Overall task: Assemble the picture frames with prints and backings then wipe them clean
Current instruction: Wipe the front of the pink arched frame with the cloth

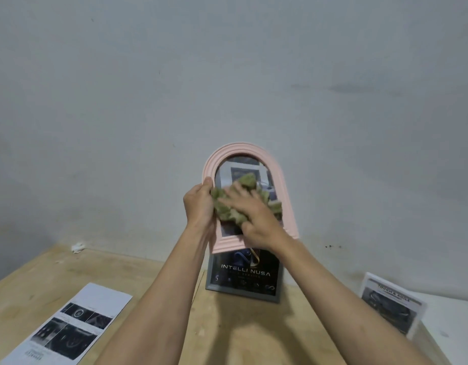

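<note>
while my left hand (198, 204) grips the left edge of the pink arched frame (276, 169) and holds it up in front of the wall, my right hand (254, 219) has its fingers spread fairly flat, pressing a bunched green cloth (243, 185) against the glass. so i'd say this one is assembled (there's a print visible behind the glass) and i'm on the wiping step for it.

behind and below it, a grey frame (279, 291) with a dark print stands on the wooden table (227, 338) leaning on the wall, looks put together too, can't tell if it's been wiped. a white-bordered picture (393, 308) stands off to the right, hard to say whether that's a frame or just a print. a loose printed sheet (69, 325) lies flat on the left of the table, so i'm guessing at least one more print is waiting on a frame.
</note>
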`<act>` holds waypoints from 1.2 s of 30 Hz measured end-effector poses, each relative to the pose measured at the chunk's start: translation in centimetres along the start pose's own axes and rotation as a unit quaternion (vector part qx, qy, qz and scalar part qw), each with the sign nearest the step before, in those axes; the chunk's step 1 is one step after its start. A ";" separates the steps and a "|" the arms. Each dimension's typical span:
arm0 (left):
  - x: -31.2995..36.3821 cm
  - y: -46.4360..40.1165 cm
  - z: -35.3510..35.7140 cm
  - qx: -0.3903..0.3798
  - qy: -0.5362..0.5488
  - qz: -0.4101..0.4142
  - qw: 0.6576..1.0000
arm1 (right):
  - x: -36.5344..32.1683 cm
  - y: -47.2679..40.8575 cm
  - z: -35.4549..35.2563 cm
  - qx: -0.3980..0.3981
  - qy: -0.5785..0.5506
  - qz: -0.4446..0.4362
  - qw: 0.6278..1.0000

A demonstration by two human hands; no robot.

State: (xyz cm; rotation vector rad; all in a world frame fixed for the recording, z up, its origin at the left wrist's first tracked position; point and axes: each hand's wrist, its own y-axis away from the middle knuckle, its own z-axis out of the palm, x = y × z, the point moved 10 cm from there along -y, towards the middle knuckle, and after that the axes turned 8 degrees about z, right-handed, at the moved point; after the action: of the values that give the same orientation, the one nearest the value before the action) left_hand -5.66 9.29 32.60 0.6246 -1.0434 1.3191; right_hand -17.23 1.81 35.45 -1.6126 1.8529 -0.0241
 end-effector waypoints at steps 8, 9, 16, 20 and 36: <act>-1.2 0.4 -2.4 0.028 -0.066 -0.029 0.997 | 1.5 0.4 -4.5 -0.005 -0.292 0.127 0.948; -1.2 0.6 -1.8 0.009 -0.063 -0.033 0.997 | 1.9 -0.5 -7.0 0.075 -0.299 0.117 0.944; -0.2 2.4 1.2 -0.039 -0.068 0.013 0.997 | 1.1 -1.0 -11.4 0.341 0.304 0.057 0.887; 0.7 2.3 1.5 -0.053 -0.089 0.039 0.994 | 3.1 -0.6 -7.4 0.251 0.262 0.128 0.923; 2.6 0.2 -1.1 -0.026 -0.061 -0.006 0.998 | -3.5 4.4 2.8 -0.002 0.151 -0.215 0.965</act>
State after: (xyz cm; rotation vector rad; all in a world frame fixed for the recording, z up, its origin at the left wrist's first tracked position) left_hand -5.73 11.47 34.40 0.6781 -1.1671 1.2513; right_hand -19.70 7.03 33.03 -2.0763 1.6742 -0.4795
